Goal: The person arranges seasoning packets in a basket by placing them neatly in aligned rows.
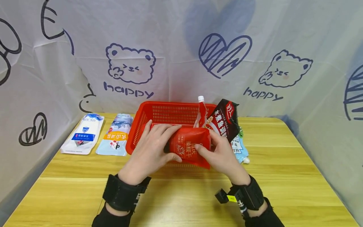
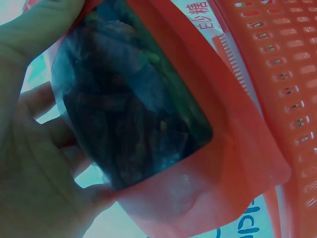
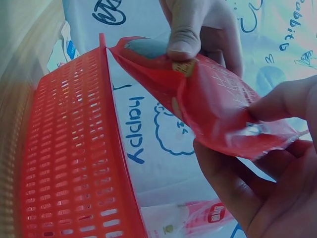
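Note:
Both hands hold a red bag of dried chilies [image 1: 188,146] above the front of a red plastic basket [image 1: 161,111]. My left hand [image 1: 151,146] grips its left end, thumb below and fingers over the top. At the other end, my right hand [image 1: 222,154] pinches the bag between thumb and fingers. A window in the bag [image 2: 133,109] shows dark contents in the left wrist view. Inside the basket stands a clear and red spout pouch [image 1: 202,112] with a white cap. A black seasoning pouch [image 1: 228,121] leans at the basket's right end.
Left of the basket, a white and blue pouch [image 1: 83,134] and a blue and orange pouch [image 1: 115,134] lie flat on the wooden table [image 1: 181,198]. A light-blue capped pouch [image 1: 239,148] sits by the basket's right side. Behind hangs a white cloth [image 1: 175,72] with drawings.

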`<action>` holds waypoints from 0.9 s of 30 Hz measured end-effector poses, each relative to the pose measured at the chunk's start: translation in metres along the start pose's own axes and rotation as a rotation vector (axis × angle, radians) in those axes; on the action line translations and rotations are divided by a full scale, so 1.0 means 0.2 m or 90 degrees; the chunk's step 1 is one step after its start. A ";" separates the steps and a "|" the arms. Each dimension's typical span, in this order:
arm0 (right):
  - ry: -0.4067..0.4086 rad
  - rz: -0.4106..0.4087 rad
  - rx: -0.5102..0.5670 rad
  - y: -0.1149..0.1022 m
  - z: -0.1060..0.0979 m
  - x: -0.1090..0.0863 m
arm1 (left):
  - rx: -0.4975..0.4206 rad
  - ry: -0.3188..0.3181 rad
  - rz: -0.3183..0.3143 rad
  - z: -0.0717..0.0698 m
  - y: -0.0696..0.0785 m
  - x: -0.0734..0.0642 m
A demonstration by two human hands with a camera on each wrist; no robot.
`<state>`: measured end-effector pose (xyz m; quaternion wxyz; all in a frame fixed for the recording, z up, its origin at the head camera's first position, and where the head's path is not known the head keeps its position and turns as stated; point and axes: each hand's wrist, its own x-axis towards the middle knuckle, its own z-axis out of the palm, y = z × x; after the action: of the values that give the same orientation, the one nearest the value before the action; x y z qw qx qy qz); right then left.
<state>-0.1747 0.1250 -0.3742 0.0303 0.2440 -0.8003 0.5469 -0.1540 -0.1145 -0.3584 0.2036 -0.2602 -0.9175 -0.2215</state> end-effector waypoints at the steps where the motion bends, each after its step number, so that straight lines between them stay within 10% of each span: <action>1: 0.005 -0.005 0.002 0.00 0.00 0.00 | -0.002 0.002 -0.003 0.00 0.00 0.00; 14: 0.119 -0.071 0.076 0.00 0.06 0.00 | -0.036 0.087 -0.007 0.00 -0.01 0.01; 27: 0.150 -0.171 0.131 0.00 0.08 -0.02 | -0.158 0.039 -0.081 0.02 0.02 0.01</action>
<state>-0.1674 0.1124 -0.3819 0.1711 0.2844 -0.6915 0.6417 -0.1547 -0.1091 -0.3589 0.1834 -0.2180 -0.8909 -0.3538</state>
